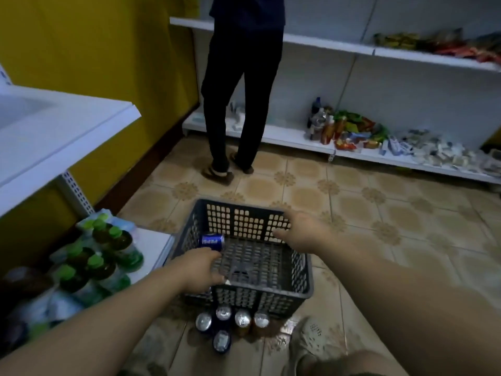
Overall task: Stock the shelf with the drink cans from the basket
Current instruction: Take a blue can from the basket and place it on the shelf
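A dark grey plastic basket [271, 297] stands on the tiled floor. One blue Pepsi can [212, 241] lies on its side in the basket's far left corner. My left hand [199, 270] reaches down inside the near left corner, its fingers curled round a blue can that it mostly hides. Fingers of my right hand [301, 230] curl over the basket's far right rim, with the thumb pointing inward. Several cans [233, 321] stand upright on the floor just in front of the basket. The low white shelf [151, 248] lies to the basket's left.
Green-capped bottles [108, 256] crowd the low left shelf under a white shelf board [67, 126]. A person in dark trousers [241, 90] stands at the back shelves [298, 139], which hold bottles and packets. My shoe [311, 340] is right of the floor cans.
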The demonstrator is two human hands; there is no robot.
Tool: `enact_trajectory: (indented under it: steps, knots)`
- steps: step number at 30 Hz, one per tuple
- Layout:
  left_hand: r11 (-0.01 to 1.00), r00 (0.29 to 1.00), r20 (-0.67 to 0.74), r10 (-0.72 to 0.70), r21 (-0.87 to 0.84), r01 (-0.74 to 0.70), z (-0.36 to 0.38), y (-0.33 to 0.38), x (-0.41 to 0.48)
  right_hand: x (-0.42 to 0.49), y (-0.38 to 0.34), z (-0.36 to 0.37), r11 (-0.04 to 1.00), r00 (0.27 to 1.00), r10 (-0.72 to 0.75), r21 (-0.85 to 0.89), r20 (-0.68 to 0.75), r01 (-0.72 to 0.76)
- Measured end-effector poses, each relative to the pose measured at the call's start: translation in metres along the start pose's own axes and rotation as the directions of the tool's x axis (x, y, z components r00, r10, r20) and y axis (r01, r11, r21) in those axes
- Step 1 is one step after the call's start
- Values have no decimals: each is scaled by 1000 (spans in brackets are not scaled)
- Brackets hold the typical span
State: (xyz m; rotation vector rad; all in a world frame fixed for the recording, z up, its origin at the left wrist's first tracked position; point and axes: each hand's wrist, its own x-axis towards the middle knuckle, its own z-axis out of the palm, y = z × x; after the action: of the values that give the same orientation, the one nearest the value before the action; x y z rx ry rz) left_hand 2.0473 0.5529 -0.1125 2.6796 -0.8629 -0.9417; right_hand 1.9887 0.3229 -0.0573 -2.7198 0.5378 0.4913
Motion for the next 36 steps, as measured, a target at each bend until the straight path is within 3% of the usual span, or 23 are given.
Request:
enact_trajectory:
  steps: [10,18,24,28,33,36]
  knots:
    - [985,982,118,-150,-66,158,48,-98,168,195,12,125,996,956,-24,92,293,-3]
    - [976,942,255,-219,72,208,111,-172,279,294,1,272,979,885,-63,201,461,-35]
    - [973,887,409,-213,168,157,151,-208,328,332,-34,367,973,748,-199,219,634,73]
    - [967,841,488,-234,207,149,168,-219,343,348,-48,406,957,636,-250,288,730,46]
    - [963,827,493,-270,150,225,169,-223,344,351,-48,408,938,686,-265,347,677,20]
    - [930,843,445,-302,-56,363,160,-218,333,340,-32,377,912,764,-194,401,616,-92]
